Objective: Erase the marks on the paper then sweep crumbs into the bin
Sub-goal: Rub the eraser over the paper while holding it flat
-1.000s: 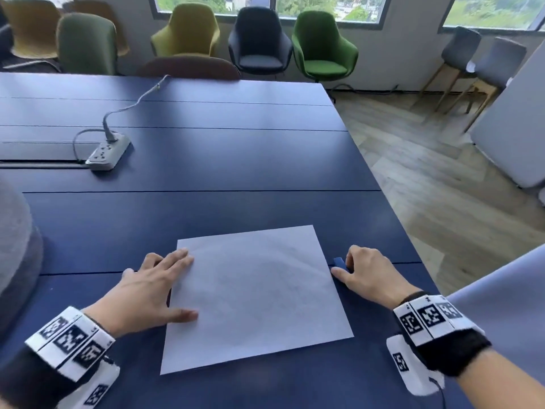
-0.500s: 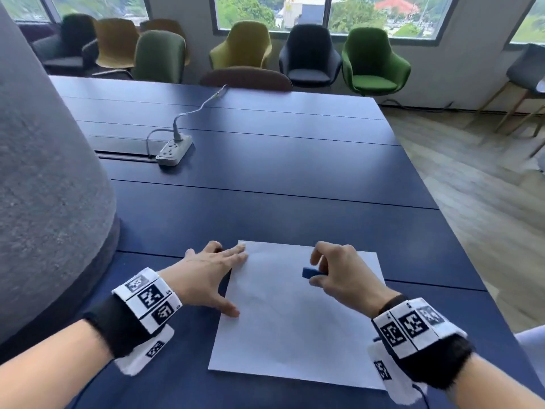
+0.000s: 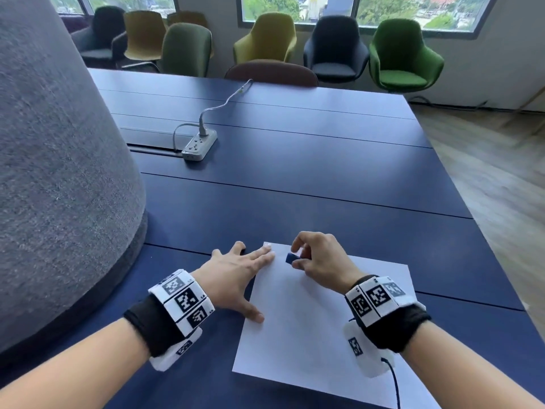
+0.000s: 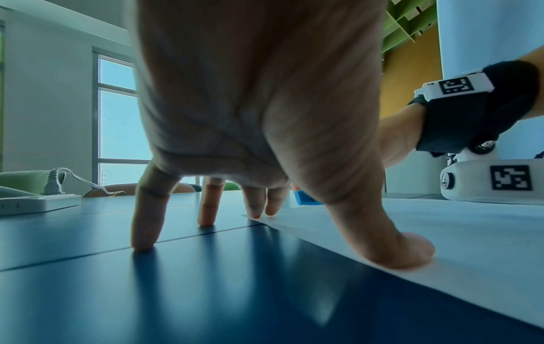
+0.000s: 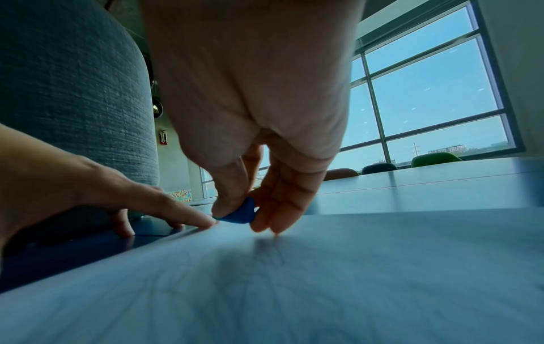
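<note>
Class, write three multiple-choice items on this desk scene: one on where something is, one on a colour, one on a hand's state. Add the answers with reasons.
1. Where does the power strip lie?
A. on the paper
B. on the table beyond the paper
C. on the floor

2. What colour is the eraser?
A. blue
B. red
C. white

3. How is the left hand?
A. curled into a fist
B. spread flat, pressing the paper
C. lifted off the table

Answers: 1 B, it sits on the table farther out. 2 A, blue shows in the right hand grip. 3 B, straight fingers hold the paper's edge.
</note>
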A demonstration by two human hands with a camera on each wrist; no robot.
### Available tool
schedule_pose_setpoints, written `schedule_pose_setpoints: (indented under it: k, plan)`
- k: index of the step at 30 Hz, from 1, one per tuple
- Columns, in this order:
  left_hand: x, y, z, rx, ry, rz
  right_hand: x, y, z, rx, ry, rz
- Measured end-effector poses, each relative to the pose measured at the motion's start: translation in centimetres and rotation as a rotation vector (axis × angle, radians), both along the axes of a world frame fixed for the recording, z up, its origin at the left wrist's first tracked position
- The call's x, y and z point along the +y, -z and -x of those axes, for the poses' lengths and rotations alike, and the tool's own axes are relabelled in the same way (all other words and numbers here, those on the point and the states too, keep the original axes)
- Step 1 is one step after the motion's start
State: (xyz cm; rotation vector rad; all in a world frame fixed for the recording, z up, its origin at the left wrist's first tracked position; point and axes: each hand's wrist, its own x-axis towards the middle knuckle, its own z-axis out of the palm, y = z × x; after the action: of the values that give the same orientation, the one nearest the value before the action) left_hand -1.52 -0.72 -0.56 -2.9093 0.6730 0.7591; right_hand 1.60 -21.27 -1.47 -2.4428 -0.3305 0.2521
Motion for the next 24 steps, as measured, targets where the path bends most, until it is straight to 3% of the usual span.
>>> schedule_pose_setpoints:
  k: [4,9,15,20,24]
  plan:
    - [0.2,0.3,0.0,-0.022,0.008,0.012,0.3,-0.1,-1.1,0.008,0.003,0.067]
    - [0.2,0.0,0.0,-0.024,0.017,0.020,0.0,0.1,-1.2,0.053,0.038,0.016]
    - [0.0,0.2,-0.1,-0.039,0.039,0.007,0.5,-0.4,-0.5,0.093,-0.058,0.064]
    - [0.1,0.2,-0.1,-0.058,0.047,0.009,0.5,-0.5,-0.8,0.052,0.011,0.030]
    - [-0.1,0.2,-0.3,-0.060,0.045,0.003,1.0,-0.7,0.4,0.111,-0.097,0.089]
